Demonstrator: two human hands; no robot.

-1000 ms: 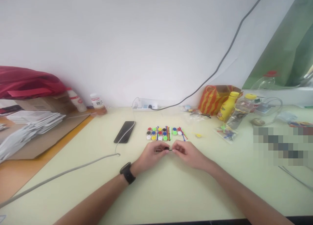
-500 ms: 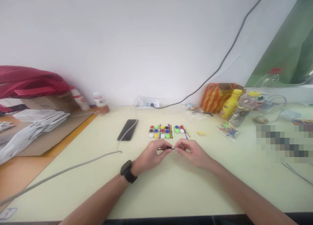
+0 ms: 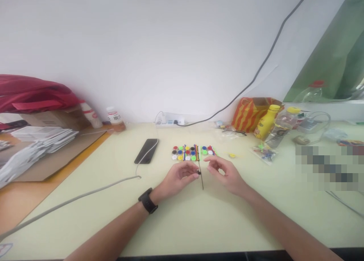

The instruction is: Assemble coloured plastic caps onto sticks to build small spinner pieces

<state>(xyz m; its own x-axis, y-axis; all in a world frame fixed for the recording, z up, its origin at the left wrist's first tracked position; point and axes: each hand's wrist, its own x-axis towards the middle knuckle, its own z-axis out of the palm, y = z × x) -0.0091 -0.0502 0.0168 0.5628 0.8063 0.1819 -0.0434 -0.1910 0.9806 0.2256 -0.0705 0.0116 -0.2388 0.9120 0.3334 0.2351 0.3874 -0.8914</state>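
My left hand [image 3: 179, 177] pinches a small round black piece [image 3: 199, 172] between thumb and fingertips. A thin black stick [image 3: 202, 182] stands out from it, crossing the fingertips roughly up and down in the view. Just to the right, my right hand [image 3: 227, 174] is open, thumb and fingers apart, and holds nothing. Behind both hands lie rows of small round discs [image 3: 187, 152] in red, blue, green, yellow, black and white. Bundles of thin coloured sticks [image 3: 196, 150] lie between the rows. A yellow piece [image 3: 232, 155] lies apart to their right.
A black phone [image 3: 146, 151] with a pale cable lies left of the discs. By the wall sit a power strip [image 3: 170, 121], a striped bag [image 3: 245, 115] and a yellow bottle [image 3: 266, 122]. Packed small parts [image 3: 264, 153] lie at right; white sheets [image 3: 42, 143] are piled at left.
My right hand has let go of the black stick and moved a little right, its fingers opening. In my left hand the stick has turned from lying sideways to pointing up and down.
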